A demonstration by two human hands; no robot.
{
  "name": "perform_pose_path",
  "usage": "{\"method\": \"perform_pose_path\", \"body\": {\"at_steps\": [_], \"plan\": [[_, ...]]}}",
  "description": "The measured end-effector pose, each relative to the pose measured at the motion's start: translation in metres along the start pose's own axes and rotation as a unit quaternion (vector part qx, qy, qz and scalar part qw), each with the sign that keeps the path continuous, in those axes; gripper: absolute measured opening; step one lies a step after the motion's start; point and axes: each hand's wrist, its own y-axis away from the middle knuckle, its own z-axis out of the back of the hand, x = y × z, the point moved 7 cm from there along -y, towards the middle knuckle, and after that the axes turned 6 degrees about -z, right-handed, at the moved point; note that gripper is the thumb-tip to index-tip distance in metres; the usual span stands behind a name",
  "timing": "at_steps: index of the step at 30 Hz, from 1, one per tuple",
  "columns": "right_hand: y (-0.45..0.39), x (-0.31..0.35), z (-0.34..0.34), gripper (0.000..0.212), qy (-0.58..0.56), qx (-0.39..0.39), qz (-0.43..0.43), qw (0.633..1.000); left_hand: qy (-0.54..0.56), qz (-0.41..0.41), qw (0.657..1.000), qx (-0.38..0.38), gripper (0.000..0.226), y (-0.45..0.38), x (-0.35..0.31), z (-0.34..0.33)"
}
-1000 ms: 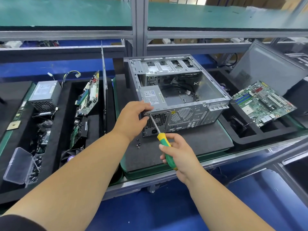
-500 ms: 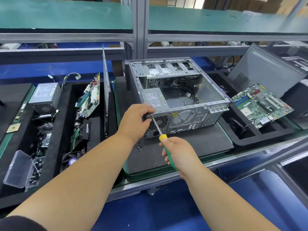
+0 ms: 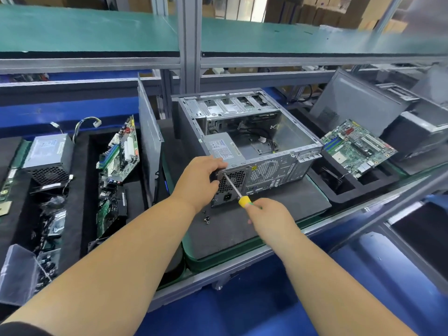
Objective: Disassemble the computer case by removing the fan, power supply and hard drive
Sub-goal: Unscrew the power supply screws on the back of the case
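- The computer case [image 3: 254, 141] lies open-side up on the dark mat [image 3: 242, 226]; the power supply [image 3: 221, 147] sits in its near-left corner.
- The left hand [image 3: 201, 180] grips the case's rear corner, fingers curled over the edge.
- The right hand [image 3: 269, 219] holds the screwdriver [image 3: 236, 190], tip against the rear panel.
- Loose screws [image 3: 206, 218] lie on the mat just below the left hand.
- A motherboard [image 3: 356, 147] rests in the tray to the right.

Both forearms are showing bare from the bottom edge of the view up to the wrists. The left hand [image 3: 197, 181] and the right hand [image 3: 271, 220] are wearing no gloves, rings or watch. A dark sleeve [image 3: 23, 329] is covering the left upper arm by the elbow.
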Motion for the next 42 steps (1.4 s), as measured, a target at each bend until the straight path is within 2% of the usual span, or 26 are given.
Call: {"method": "perform_pose_path", "body": {"at_steps": [2,3,6,9,14,19,23,27,31,33,35,37,42], "plan": [[-0.002,-0.007,-0.009,0.029,-0.125,0.083,-0.078,0.986,-0.009,-0.011,1.0,0.022,0.057,-0.001,0.002,0.0],[-0.001,-0.009,-0.011,0.028,-0.157,0.104,-0.089,0.978,-0.015,-0.017,0.999,0.031,0.058,-0.002,0.002,0.0],[-0.003,-0.012,-0.008,0.016,-0.207,0.086,-0.053,0.973,-0.024,-0.029,0.998,0.051,0.061,-0.002,0.003,0.001],[-0.004,-0.018,-0.01,0.019,-0.266,0.078,-0.062,0.959,-0.027,-0.029,0.997,0.064,0.063,-0.001,0.003,0.001],[-0.006,-0.018,-0.015,0.018,-0.248,0.087,-0.093,0.96,-0.029,-0.026,0.997,0.071,0.064,-0.001,0.004,0.001],[-0.004,-0.016,-0.025,0.028,-0.307,0.163,-0.131,0.928,-0.042,-0.018,0.998,0.051,0.062,-0.001,0.0,0.002],[-0.004,-0.015,-0.02,0.021,-0.278,0.173,-0.104,0.939,-0.039,0.001,0.998,0.038,0.062,0.002,-0.003,0.001],[-0.004,-0.013,-0.023,0.014,-0.335,0.203,-0.088,0.916,-0.029,0.022,0.999,0.028,0.062,0.005,-0.007,-0.001],[-0.006,-0.016,-0.028,0.015,-0.328,0.199,-0.072,0.92,-0.021,0.046,0.999,0.021,0.064,0.009,-0.01,-0.004],[-0.005,-0.018,-0.031,0.022,-0.352,0.216,-0.094,0.906,-0.017,0.055,0.998,0.018,0.067,0.01,-0.01,-0.007],[-0.003,-0.015,-0.035,0.03,-0.405,0.248,-0.113,0.873,-0.009,0.064,0.998,0.015,0.07,0.013,-0.011,-0.008],[-0.002,-0.012,-0.034,0.033,-0.42,0.267,-0.108,0.86,-0.005,0.071,0.997,0.016,0.075,0.015,-0.011,-0.01],[-0.006,-0.013,-0.025,0.027,-0.373,0.27,-0.059,0.886,0.015,0.083,0.996,0.029,0.083,0.013,-0.011,-0.009]]}}
